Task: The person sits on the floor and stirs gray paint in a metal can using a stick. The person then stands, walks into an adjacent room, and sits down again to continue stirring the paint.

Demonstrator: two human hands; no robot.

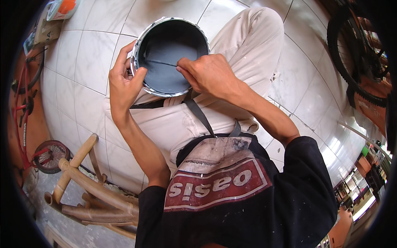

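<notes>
Left hand [124,82] fingers gripping the rim of a paint can [171,56], right hand [209,74] fingertips pinched on a thin stick [163,63] across grey paint, can between both hands

pail [171,56] on lap; bamboo frame [89,186] seemingly left

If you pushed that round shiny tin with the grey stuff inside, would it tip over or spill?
Probably it could tip: the round metal tin rests on the person's lap, not flat floor, steadied by the left hand. The grey paint looks liquid, so it would likely slosh out of the open top. Its rim looks stiff, perhaps slippery where wet.
</notes>
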